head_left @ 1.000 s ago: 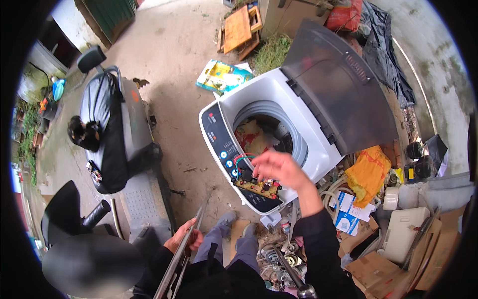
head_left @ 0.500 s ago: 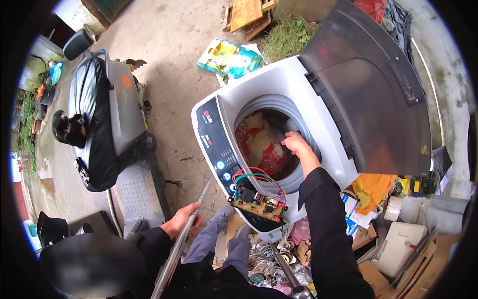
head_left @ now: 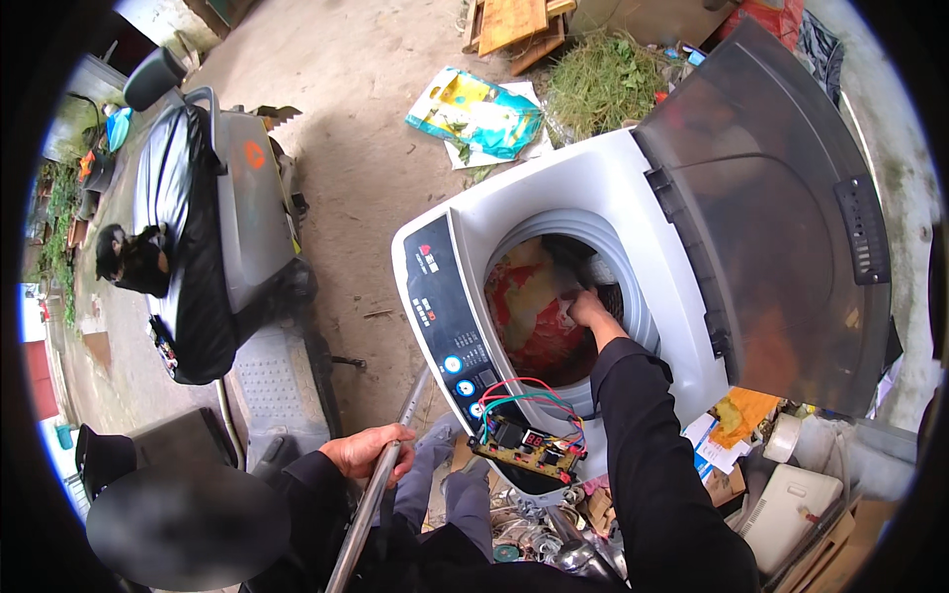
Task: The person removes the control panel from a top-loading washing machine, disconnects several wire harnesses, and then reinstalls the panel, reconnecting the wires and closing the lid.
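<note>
A white top-loading washing machine (head_left: pixel 682 296) stands before me with its dark see-through lid (head_left: pixel 781 217) raised to the right. Inside its round tub lies red and cream cloth (head_left: pixel 529 306). My right hand (head_left: pixel 590 310) reaches into the tub, its fingers closed at the cloth; the fingertips are partly hidden. My left hand (head_left: pixel 371 456) is wrapped round a slanting silver metal pole (head_left: pixel 362 524) left of the machine. A bare circuit board (head_left: pixel 529 453) with coloured wires (head_left: pixel 524 388) and a lit display rests on the near end of the control panel (head_left: pixel 435 287).
A grey scooter (head_left: pixel 237 198) with a black seat cover stands to the left. Beyond the machine lie a blue-and-yellow bag (head_left: pixel 484 111), dry grass (head_left: pixel 613 84) and wooden boards (head_left: pixel 512 25). Scrap parts (head_left: pixel 524 529) and a beige plastic case (head_left: pixel 788 519) crowd the near right. A second metal rod (head_left: pixel 568 529) leans below the machine.
The machine has shifted right and slightly down in view. My right hand reaches a little further into the tub over the cloth. My left hand keeps its hold on the pole.
</note>
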A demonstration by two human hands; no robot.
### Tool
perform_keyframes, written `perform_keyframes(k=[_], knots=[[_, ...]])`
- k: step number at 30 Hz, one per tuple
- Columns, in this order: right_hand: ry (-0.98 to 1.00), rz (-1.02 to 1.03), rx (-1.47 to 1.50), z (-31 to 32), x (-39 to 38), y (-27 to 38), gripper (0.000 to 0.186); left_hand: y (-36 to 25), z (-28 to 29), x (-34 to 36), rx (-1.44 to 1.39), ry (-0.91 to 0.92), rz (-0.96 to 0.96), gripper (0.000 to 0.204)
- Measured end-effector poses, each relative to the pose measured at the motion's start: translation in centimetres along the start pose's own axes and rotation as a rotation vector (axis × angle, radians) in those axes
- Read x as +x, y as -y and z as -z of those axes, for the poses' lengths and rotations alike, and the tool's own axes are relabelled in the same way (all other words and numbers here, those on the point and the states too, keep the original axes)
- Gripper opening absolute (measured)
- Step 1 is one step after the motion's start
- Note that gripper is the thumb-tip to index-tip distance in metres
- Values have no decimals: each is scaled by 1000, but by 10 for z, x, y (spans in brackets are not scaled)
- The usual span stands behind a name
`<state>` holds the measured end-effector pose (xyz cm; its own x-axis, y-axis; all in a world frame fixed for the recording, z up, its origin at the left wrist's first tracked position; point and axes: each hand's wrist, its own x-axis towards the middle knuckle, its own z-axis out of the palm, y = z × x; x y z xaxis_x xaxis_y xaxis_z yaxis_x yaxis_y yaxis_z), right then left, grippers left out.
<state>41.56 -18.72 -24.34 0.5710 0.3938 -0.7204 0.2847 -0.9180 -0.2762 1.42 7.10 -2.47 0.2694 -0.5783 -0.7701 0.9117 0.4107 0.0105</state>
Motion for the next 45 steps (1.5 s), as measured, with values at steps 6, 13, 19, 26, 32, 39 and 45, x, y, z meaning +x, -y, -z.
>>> perform_keyframes(k=[6, 13, 19, 26, 32, 39, 45], knots=[[-143, -143, 117, -19, 8, -6, 43, 0, 5, 1, 5, 55, -17, 63], [-658, -2, 129, 29, -51, 31, 19, 6, 7, 9, 16, 64, 18, 63], [-573, 223, 274, 98, -135, 84, 20, -10, -8, -7, 99, -39, -11, 55], [-459, 617, 517, 156, -233, 148, 24, -91, -109, -42, 824, -991, -1279, 100], [0, 939, 847, 146, -271, 209, 25, -125, -130, -34, 863, -628, -1257, 63], [11, 455, 846, 145, -142, 136, 38, 3, -59, -30, 308, -534, -1018, 25], [-162, 228, 198, 55, -26, 87, 62, -32, -61, -51, 1004, -283, -414, 31]])
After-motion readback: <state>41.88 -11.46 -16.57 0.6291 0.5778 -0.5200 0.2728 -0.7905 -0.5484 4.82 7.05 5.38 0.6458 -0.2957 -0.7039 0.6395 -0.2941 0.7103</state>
